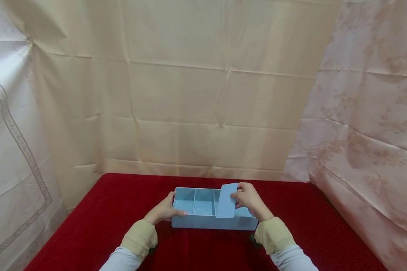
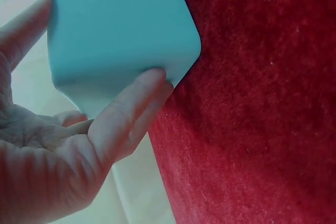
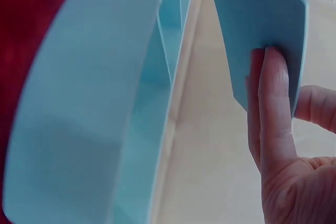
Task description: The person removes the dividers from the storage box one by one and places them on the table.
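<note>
At lower centre, the left grip (image 1: pixel 165 209) holds the blue tray (image 1: pixel 203 222), probably to steady it, while the right grip (image 1: pixel 250 198) pinches a blue panel (image 1: pixel 226 203).

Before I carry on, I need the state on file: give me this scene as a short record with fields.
Left grip: holds left end of light blue box
Right grip: pinches light blue panel
Panel position: apart from the box in the right wrist view
Box interior: at least two dividers
Table: red cover
Backdrop: beige cloth
</note>
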A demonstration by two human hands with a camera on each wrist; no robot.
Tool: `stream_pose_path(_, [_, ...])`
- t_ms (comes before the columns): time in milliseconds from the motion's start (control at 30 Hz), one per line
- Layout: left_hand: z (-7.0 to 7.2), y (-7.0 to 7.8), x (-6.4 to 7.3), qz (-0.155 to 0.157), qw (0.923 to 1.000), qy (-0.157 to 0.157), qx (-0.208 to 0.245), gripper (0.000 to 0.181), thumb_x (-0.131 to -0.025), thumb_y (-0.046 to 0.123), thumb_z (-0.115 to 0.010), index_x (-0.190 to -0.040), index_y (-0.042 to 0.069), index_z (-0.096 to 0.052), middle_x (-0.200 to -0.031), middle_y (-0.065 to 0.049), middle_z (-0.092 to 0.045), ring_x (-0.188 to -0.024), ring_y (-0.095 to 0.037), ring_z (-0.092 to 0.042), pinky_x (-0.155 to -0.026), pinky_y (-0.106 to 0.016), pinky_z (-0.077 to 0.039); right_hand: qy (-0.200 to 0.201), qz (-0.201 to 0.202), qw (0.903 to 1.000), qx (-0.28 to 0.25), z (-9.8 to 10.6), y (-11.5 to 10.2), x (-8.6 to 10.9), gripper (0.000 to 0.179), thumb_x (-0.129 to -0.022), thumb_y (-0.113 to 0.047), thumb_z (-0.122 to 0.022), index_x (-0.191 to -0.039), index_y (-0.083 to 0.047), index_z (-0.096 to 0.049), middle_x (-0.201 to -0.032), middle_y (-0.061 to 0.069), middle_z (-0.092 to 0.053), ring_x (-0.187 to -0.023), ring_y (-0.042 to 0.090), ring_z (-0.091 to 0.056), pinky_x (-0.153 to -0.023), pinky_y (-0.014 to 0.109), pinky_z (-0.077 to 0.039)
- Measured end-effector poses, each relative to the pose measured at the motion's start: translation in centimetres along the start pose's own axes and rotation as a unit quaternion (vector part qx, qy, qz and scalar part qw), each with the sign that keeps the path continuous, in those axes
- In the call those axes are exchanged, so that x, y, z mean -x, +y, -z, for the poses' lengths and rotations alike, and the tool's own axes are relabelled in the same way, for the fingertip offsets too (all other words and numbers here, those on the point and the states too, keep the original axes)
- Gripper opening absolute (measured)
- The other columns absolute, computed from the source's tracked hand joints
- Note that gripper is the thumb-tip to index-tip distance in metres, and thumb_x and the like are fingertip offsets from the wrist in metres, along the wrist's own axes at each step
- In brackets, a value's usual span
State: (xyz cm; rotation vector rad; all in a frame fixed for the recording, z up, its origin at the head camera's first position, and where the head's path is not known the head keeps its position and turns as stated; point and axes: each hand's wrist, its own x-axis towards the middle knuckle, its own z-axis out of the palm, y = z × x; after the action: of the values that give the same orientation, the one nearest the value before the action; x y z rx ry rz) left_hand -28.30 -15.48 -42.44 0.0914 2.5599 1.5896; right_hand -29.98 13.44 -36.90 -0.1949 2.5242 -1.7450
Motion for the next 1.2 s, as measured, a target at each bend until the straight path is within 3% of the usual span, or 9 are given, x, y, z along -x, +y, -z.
stream_pose_path(367, [0.2,0.0,-0.4,-0.033,0.998,-0.001,-0.053,0.088,-0.08,0.009,-0.086,-0.149,-0.01,-0.035,-0.135,-0.028,-0.053,-0.12,-0.044,-0.053,-0.097,-0.062,-0.047,-0.132,0.015,0.9878,-0.081,-2.8,1.2,2.2,0.008,-0.092,0.007,-0.058,-0.094,0.003,-0.052,-0.08,0.007,-0.069,-0.067,0.015,-0.065,-0.058,0.03,-0.058])
stream_pose_path(600, [0.4,-0.1,-0.7,-0.035,0.9984,-0.002,-0.045,0.087,-0.079,0.006,-0.086,-0.149,-0.009,-0.036,-0.132,-0.029,-0.054,-0.115,-0.044,-0.056,-0.084,-0.058,-0.055,-0.165,-0.012,0.9829,-0.081,-5.1,2.0,3.0,0.004,-0.093,0.008,-0.058,-0.094,0.005,-0.055,-0.087,0.014,-0.072,-0.073,0.02,-0.069,-0.063,0.038,-0.061])
stream_pose_path(733, [0.3,-0.1,-0.9,-0.037,0.9982,-0.003,-0.047,0.085,-0.08,0.006,-0.085,-0.149,-0.005,-0.038,-0.131,-0.029,-0.055,-0.112,-0.044,-0.058,-0.078,-0.058,-0.057,-0.186,-0.027,0.9783,-0.087,-6.3,2.4,3.2,0.006,-0.093,0.009,-0.057,-0.091,0.004,-0.056,-0.084,0.013,-0.071,-0.072,0.02,-0.068,-0.061,0.036,-0.06])
stream_pose_path(933, [0.1,0.1,-1.2,-0.041,0.9981,0.001,-0.047,0.084,-0.08,0.008,-0.085,-0.149,-0.003,-0.039,-0.132,-0.029,-0.055,-0.114,-0.046,-0.056,-0.083,-0.061,-0.055,-0.207,-0.038,0.9743,-0.08,-7.9,3.2,3.4,0.004,-0.092,0.009,-0.058,-0.09,0.006,-0.058,-0.084,0.013,-0.071,-0.071,0.019,-0.068,-0.062,0.038,-0.061])
stream_pose_path(1200, [0.0,0.2,-1.2,-0.032,0.999,-0.001,-0.031,0.082,-0.081,0.005,-0.085,-0.149,-0.004,-0.039,-0.129,-0.029,-0.057,-0.11,-0.042,-0.059,-0.081,-0.06,-0.056,-0.216,-0.061,0.9725,-0.063,-9.8,3.9,3.2,0.023,-0.09,0.011,-0.063,-0.077,-0.005,-0.053,-0.075,0.011,-0.07,-0.063,0.015,-0.066,-0.058,0.033,-0.06])
